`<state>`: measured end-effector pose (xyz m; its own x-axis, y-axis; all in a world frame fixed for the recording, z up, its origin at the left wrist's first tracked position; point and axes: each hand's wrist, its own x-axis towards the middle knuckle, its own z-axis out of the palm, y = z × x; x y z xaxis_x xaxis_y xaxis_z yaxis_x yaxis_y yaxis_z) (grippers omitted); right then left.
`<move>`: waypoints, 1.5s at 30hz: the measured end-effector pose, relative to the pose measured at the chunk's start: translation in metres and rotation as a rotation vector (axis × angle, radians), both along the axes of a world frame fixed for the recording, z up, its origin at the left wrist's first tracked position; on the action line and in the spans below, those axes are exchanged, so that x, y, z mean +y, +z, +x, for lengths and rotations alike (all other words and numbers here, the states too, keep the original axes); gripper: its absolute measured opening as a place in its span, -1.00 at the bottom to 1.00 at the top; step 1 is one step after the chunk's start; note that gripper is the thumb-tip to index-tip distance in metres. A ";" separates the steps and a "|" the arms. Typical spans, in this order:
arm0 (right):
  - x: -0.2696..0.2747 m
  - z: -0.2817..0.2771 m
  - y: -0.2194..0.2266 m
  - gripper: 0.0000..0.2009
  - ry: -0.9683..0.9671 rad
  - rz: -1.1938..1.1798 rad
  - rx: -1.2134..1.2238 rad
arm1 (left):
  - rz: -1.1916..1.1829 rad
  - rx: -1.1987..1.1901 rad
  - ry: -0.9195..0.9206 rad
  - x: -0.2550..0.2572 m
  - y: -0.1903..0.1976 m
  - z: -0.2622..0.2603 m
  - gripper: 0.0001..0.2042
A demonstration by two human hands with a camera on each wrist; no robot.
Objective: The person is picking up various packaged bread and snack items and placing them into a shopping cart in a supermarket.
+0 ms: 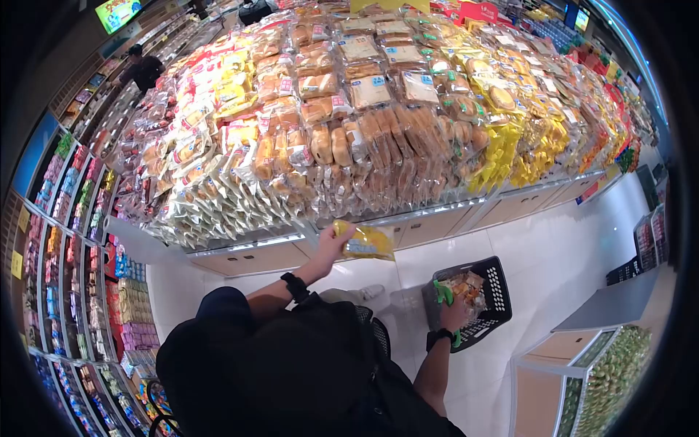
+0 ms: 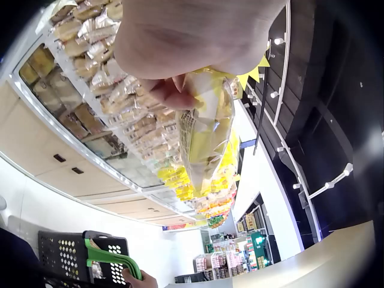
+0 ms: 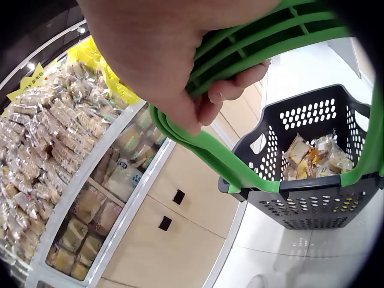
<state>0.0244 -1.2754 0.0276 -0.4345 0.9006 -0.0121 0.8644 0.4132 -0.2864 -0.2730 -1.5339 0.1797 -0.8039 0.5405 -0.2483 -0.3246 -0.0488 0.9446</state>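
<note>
My left hand [image 1: 335, 242] grips one end of a yellow clear-wrapped bread package [image 1: 368, 242] in front of the bread display. In the left wrist view the package [image 2: 207, 129] hangs from the thumb and fingers, its free end pointing away. My right hand [image 1: 453, 315] is curled round the green handles [image 3: 240, 51] of a black shopping basket [image 3: 306, 201]. Several wrapped bread packs [image 3: 315, 159] lie inside the basket, which hangs low at my right side, over the white floor.
A long display [image 1: 328, 109] heaped with wrapped bread spans the front, above pale cabinets [image 1: 437, 227]. Shelves of packaged goods [image 1: 73, 255] stand left. A person [image 1: 142, 69] is at the far left. Another stand [image 1: 553, 393] with green goods is at the lower right.
</note>
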 end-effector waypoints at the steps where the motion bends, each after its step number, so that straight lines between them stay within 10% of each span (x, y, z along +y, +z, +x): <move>1: -0.008 0.001 0.004 -0.72 0.018 0.023 0.013 | 0.043 -0.010 0.044 -0.009 0.000 -0.003 -0.76; 15: -0.107 -0.011 -0.018 -0.75 -0.110 0.013 -0.049 | 0.248 0.173 0.046 -0.117 0.078 -0.062 -0.83; 25: -0.197 -0.079 -0.022 -0.61 -0.314 -0.074 -0.251 | 0.328 0.496 0.486 -0.240 0.148 -0.219 -0.80; 39: -0.294 -0.131 -0.013 -0.55 -0.290 -0.148 -0.315 | -0.147 1.065 0.440 -0.302 0.203 -0.300 -0.81; 45: -0.307 -0.142 -0.009 -0.53 -0.295 -0.069 -0.291 | -0.469 1.322 0.781 -0.307 0.229 -0.332 -0.81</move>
